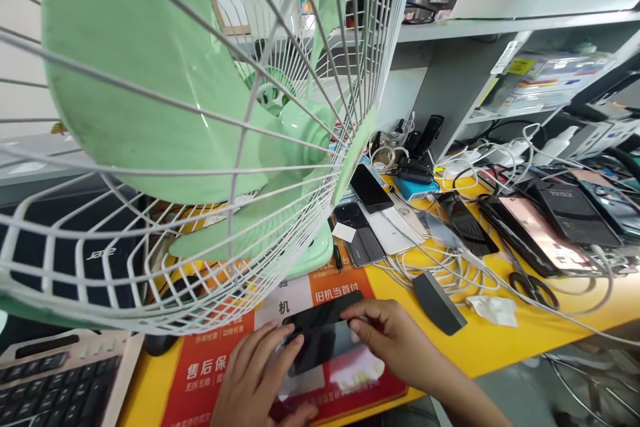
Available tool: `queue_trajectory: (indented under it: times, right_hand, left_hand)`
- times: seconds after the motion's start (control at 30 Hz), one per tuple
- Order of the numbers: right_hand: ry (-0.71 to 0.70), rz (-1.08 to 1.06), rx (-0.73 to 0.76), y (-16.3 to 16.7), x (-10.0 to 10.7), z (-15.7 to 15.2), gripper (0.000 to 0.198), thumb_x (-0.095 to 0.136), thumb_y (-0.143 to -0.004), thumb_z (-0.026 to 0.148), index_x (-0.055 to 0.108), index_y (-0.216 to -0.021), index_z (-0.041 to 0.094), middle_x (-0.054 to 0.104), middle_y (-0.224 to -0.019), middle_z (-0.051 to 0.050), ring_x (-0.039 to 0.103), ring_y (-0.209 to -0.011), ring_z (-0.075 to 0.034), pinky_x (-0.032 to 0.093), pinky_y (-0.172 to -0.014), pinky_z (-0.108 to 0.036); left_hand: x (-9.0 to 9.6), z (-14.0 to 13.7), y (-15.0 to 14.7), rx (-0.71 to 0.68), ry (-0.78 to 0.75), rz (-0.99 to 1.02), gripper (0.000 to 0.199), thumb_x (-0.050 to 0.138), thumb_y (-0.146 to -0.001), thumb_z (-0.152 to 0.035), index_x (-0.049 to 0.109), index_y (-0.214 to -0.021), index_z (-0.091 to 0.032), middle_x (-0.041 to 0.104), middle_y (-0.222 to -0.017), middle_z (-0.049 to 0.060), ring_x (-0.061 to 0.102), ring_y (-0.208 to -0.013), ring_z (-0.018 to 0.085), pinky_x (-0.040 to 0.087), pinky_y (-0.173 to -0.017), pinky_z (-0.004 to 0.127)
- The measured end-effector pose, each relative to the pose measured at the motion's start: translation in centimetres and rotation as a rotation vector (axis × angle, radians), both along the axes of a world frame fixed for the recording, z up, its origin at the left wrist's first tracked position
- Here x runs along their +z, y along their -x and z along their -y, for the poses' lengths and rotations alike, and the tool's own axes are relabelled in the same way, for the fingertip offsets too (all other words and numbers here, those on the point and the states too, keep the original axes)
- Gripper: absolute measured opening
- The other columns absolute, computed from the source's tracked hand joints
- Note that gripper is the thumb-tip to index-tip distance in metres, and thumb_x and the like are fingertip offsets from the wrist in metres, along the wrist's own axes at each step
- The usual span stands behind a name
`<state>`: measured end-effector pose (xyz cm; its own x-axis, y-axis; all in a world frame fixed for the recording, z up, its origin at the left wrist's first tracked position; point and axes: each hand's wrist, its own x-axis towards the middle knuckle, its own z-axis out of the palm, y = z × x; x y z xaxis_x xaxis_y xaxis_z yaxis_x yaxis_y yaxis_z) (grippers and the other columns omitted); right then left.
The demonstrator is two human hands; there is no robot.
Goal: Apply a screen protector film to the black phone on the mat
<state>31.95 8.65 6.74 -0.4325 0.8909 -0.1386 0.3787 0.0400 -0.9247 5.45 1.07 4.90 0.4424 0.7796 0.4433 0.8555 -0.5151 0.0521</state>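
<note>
A dark, glossy, phone-like slab (327,345) lies between my hands on a red printed mat (203,367). A black strip (325,312) runs along its far side; I cannot tell if the two are one piece. My right hand (383,333) pinches the far right corner, thumb and index finger together. From the left, my left hand (257,377) reaches in with its fingers stretched out and spread, fingertips at the slab's left end. The slab's near part blends into bright reflections.
A green fan (295,133) in a white wire cage looms close at upper left. A keyboard (60,380) stands at lower left. To the right lie a dark grey block (439,302), scissors (534,288), tangled white cables (440,267) and several phones. A grey shelf (480,27) rises behind.
</note>
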Motion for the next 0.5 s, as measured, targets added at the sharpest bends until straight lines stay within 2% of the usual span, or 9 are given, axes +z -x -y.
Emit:
queue_trajectory:
  times: [0.07, 0.13, 0.2, 0.27, 0.33, 0.5]
  right_hand:
    - [-0.024, 0.05, 0.002, -0.3, 0.4, 0.0, 0.03, 0.055, -0.095, 0.04, 0.074, -0.108, 0.019, 0.074, -0.093, -0.007, 0.066, -0.08, -0.018, 0.053, -0.074, -0.031]
    - [-0.057, 0.096, 0.035, -0.6, 0.9, 0.1, 0.034, 0.061, -0.091, 0.035, 0.07, -0.121, 0.021, 0.072, -0.113, -0.009, 0.067, -0.091, -0.02, 0.054, -0.081, -0.033]
    - [-0.139, 0.165, 0.123, -0.9, 1.3, 0.2, 0.056, 0.074, -0.081, 0.033, 0.062, -0.135, 0.025, 0.061, -0.138, -0.01, 0.062, -0.116, -0.025, 0.051, -0.098, -0.039]
    - [-0.236, 0.264, 0.246, -0.9, 1.5, 0.3, 0.083, 0.086, -0.068, 0.034, 0.054, -0.144, 0.028, 0.049, -0.152, -0.009, 0.048, -0.136, -0.031, 0.04, -0.114, -0.046]
    - [-0.302, 0.346, 0.344, -0.6, 1.5, 0.3, 0.094, 0.091, -0.062, 0.034, 0.052, -0.147, 0.029, 0.049, -0.152, -0.008, 0.044, -0.139, -0.033, 0.034, -0.118, -0.049]
    - [-0.396, 0.399, 0.383, 0.3, 1.0, 0.1, 0.077, 0.084, -0.072, 0.032, 0.055, -0.143, 0.026, 0.056, -0.144, -0.008, 0.05, -0.133, -0.029, 0.037, -0.116, -0.046]
  left_hand:
    - [0.0, 0.1, -0.2, 0.014, -0.002, 0.016, 0.059, 0.063, -0.088, -0.062, 0.058, -0.131, -0.022, 0.071, -0.124, 0.008, 0.064, -0.117, 0.026, 0.052, -0.096, 0.038]
    - [0.0, 0.0, -0.4, 0.023, -0.04, 0.03, 0.059, 0.06, -0.089, -0.063, 0.058, -0.131, -0.021, 0.072, -0.122, 0.008, 0.065, -0.115, 0.025, 0.053, -0.095, 0.036]
    - [0.1, -0.3, -0.6, 0.037, -0.064, 0.037, 0.058, 0.057, -0.091, -0.064, 0.059, -0.13, -0.02, 0.073, -0.12, 0.007, 0.066, -0.113, 0.024, 0.052, -0.094, 0.035]
    - [0.3, -0.6, -0.7, 0.051, -0.06, 0.036, 0.059, 0.056, -0.092, -0.065, 0.059, -0.129, -0.02, 0.073, -0.12, 0.007, 0.066, -0.113, 0.024, 0.052, -0.094, 0.034]
    - [0.3, -0.8, -0.9, 0.053, -0.053, 0.033, 0.06, 0.056, -0.091, -0.067, 0.059, -0.128, -0.019, 0.074, -0.119, 0.006, 0.066, -0.112, 0.023, 0.05, -0.094, 0.034]
    - [-0.1, -0.9, -1.1, 0.061, -0.046, 0.045, 0.059, 0.057, -0.092, -0.064, 0.058, -0.129, -0.019, 0.073, -0.123, 0.006, 0.065, -0.115, 0.023, 0.049, -0.097, 0.035]
